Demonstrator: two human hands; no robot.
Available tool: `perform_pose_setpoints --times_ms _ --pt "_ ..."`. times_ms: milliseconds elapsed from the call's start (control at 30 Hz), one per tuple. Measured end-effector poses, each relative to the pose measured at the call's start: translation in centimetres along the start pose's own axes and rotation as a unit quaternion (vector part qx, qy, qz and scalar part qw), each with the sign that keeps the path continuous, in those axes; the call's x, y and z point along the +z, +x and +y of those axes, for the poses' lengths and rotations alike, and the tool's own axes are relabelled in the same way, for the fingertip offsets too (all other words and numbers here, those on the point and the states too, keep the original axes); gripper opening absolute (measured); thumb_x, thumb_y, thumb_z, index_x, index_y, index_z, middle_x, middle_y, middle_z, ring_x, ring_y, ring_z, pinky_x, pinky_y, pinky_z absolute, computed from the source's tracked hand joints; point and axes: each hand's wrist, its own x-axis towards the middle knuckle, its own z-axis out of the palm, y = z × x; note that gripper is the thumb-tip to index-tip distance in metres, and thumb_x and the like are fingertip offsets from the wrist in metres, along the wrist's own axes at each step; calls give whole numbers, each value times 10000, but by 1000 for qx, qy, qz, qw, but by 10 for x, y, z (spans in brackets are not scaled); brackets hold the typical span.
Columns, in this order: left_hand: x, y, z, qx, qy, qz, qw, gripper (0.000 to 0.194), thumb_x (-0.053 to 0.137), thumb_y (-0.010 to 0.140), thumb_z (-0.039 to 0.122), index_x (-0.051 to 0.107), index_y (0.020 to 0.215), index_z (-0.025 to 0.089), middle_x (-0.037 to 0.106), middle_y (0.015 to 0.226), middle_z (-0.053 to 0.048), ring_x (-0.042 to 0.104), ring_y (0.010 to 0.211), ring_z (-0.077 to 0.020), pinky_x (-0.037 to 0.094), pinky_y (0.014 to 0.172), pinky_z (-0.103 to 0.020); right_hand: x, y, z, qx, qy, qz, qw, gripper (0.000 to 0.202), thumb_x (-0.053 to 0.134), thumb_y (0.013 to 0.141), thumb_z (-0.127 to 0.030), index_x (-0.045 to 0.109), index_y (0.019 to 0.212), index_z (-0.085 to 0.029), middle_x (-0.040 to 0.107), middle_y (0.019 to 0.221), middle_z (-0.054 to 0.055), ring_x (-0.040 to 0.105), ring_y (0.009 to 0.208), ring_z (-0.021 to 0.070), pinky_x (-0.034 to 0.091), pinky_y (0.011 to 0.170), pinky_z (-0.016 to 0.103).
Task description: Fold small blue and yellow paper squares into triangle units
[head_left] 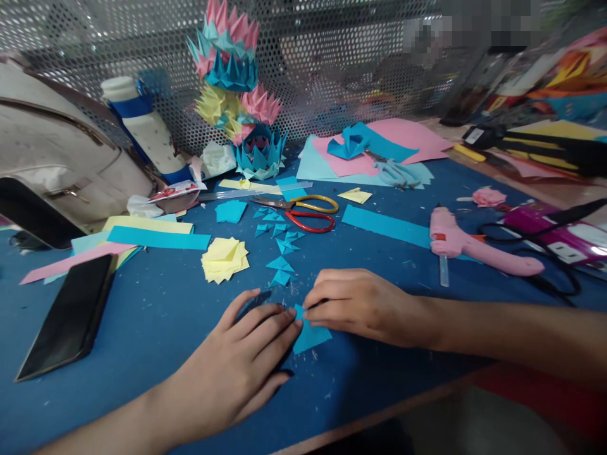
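A small blue paper piece (310, 336) lies on the tabletop between my hands, its upper part covered by fingers. My left hand (246, 354) is open, with fingers stretched out and fingertips touching the paper's left edge. My right hand (365, 306) has its fingers bent together, pressing the paper from the right; its thumb is hidden. Just beyond are several folded blue paper triangles (281, 278) in a loose column. A stack of yellow paper squares (224, 259) sits left of them. Scissors (310, 212) with one yellow and one red handle lie behind, partly spread.
A pink glue gun (474, 243) rests at right over a blue paper strip (384, 225). At left are a phone (66, 316), paper strips (159, 238), a bottle (147, 129) and a bag (52, 139). A folded-paper tower (232, 69) stands against the perforated metal panel.
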Motion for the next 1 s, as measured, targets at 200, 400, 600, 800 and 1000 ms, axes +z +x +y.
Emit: perform_pose_setpoints --times_ms 200,400,600,800,1000 --pt "-1 1 0 7 13 -6 1000 445 382 1074 337 444 1480 163 620 1334 -57 502 1267 -229 66 1228 -455 2 1 2 -8 11 -6 1000 229 490 1029 -222 709 1056 -161 707 1039 58 576 930 144 470 833 261" --pt "-2 3 1 6 15 -26 1000 475 408 1063 383 425 1494 183 607 1326 -53 488 1265 -242 52 1224 -463 1 2 4 -7 30 -8 999 201 541 1006 -219 722 1054 -143 693 1032 47 567 946 141 446 849 249" --pt "-4 3 2 -14 5 -44 999 508 428 1056 392 379 1521 192 599 1314 -60 486 1258 -255 132 1209 -502 -9 4 11 -40 -4 1 999 220 543 1010 -300 731 1014 -186 691 977 25 519 862 151 394 752 276" --pt "-3 4 1 -15 7 -50 999 531 420 1056 412 353 1535 194 584 1327 -54 471 1262 -257 118 1203 -505 -17 7 23 -98 -84 -52 990 323 441 1050 -388 728 1064 -240 626 802 10 416 733 163 284 646 318" --pt "-4 3 1 -19 -4 -61 998 519 380 1068 407 342 1542 200 568 1350 -41 444 1281 -245 35 1207 -473 -16 10 32 -73 -19 -89 993 327 466 1036 -415 730 1129 -245 600 800 17 425 740 158 280 648 305"
